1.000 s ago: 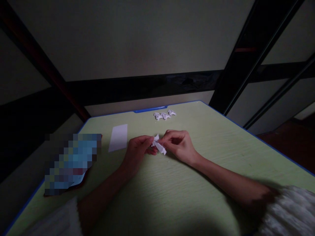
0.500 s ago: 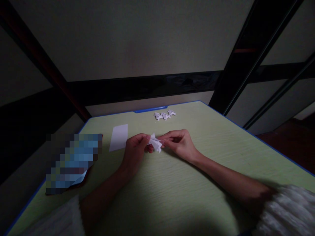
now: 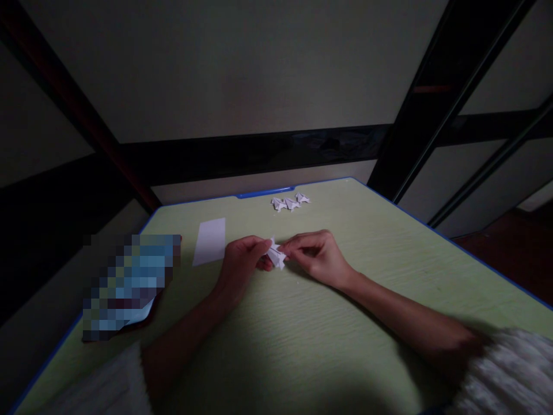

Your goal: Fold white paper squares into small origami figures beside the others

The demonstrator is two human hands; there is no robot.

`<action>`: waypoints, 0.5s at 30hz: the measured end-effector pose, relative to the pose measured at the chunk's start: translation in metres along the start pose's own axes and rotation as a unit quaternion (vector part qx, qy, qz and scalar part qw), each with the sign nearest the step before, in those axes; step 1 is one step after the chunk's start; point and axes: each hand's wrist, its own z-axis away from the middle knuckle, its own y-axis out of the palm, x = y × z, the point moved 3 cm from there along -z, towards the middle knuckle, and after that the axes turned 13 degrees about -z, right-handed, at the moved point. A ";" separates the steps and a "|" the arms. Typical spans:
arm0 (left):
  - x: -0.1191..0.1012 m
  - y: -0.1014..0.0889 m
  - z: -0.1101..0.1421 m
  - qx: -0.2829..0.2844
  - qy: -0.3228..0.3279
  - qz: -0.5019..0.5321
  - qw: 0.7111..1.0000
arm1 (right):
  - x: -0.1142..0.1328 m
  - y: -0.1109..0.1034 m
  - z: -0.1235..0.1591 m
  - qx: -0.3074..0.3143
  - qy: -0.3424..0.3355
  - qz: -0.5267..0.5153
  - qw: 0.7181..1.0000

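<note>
A small white folded paper piece [image 3: 275,255] is held just above the green table [image 3: 302,346] between both hands. My left hand [image 3: 242,265] pinches its left side with closed fingers. My right hand [image 3: 317,255] pinches its right side, fingers pressed together. A flat white paper rectangle [image 3: 209,241] lies on the table just left of my left hand. Three finished white folded paper figures [image 3: 290,202] sit in a row near the far edge, beyond my hands.
A blurred blue and red object [image 3: 127,282] lies at the table's left edge. The table has a blue rim [image 3: 263,192]. Behind it are a pale wall and dark frame bars [image 3: 415,109] slanting on the right and left.
The folded paper piece has been turned and squeezed smaller between my fingers. Both hands stay in the same spot, my right hand shifting slightly.
</note>
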 end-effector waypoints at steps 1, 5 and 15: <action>0.000 0.000 0.000 0.001 -0.002 -0.010 1.000 | 0.002 0.000 0.001 0.009 -0.020 0.026 0.999; -0.001 0.000 0.001 -0.007 -0.004 -0.041 0.999 | 0.006 0.001 0.003 0.041 -0.072 0.087 0.993; -0.009 -0.004 0.003 -0.036 0.060 -0.126 0.989 | -0.004 0.002 -0.002 -0.010 0.152 -0.159 0.975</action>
